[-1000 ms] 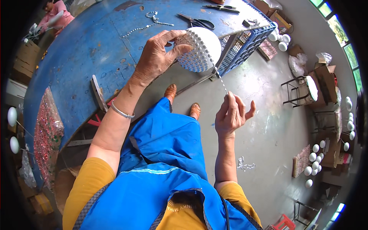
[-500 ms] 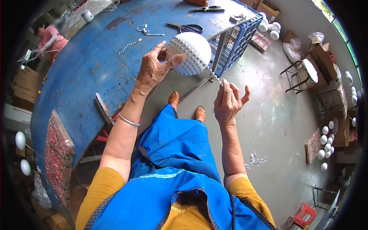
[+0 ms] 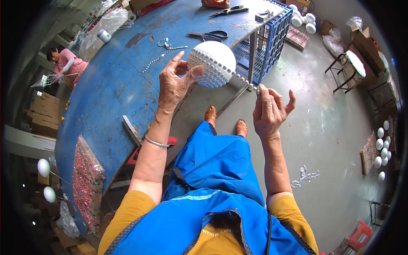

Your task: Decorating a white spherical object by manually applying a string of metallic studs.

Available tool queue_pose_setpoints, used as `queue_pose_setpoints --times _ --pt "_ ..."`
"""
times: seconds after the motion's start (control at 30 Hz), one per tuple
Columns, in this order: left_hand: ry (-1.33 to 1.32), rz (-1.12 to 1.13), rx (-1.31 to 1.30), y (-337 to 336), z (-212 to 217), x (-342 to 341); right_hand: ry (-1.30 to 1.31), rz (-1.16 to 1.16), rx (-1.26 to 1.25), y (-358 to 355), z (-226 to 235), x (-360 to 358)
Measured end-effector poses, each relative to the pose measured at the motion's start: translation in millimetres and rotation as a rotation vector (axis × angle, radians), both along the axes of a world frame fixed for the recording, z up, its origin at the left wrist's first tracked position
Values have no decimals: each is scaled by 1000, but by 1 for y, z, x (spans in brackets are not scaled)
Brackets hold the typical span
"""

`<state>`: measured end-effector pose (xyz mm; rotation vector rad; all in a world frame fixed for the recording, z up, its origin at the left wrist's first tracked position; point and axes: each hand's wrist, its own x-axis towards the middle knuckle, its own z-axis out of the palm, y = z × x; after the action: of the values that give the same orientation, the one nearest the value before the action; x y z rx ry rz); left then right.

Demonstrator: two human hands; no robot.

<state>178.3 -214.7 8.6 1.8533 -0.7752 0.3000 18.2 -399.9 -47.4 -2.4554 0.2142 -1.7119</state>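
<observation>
A white ball (image 3: 221,52), its lower left side covered in rows of silver beads, is gripped at its left by my left hand (image 3: 175,83), thumb and fingers around the beaded part. From the ball's right side a silver bead chain (image 3: 245,81) stretches to my right hand (image 3: 271,111). The thumb and forefinger there pinch the chain's end, with the other fingers lifted. Beyond the ball, black-handled scissors (image 3: 210,35) lie on the blue table (image 3: 114,80), beside a loose length of bead chain (image 3: 163,54).
Pliers (image 3: 229,11) lie at the table's far edge, above a blue plastic crate (image 3: 272,46). Another bead strand (image 3: 304,176) is on the floor at right. A stool (image 3: 349,68) and white balls on sticks (image 3: 379,144) stand further right. A co-worker (image 3: 68,63) is at far left.
The view has shifted, so the scene sits further right. My right hand has moved slightly outward from the ball, and more of the chain shows taut between them. My left hand still holds the ball.
</observation>
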Motion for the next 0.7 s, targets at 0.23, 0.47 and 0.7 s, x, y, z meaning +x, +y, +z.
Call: queue_pose_setpoints --times 0.23,0.47,0.7 --pt "184 -104 -112 1 -13 9 41 12 85 4 -22 13" --pt "198 -99 -198 -1 -22 9 50 12 79 2 -39 21" --pt "115 28 -68 -5 -20 6 42 -9 25 -5 -57 30"
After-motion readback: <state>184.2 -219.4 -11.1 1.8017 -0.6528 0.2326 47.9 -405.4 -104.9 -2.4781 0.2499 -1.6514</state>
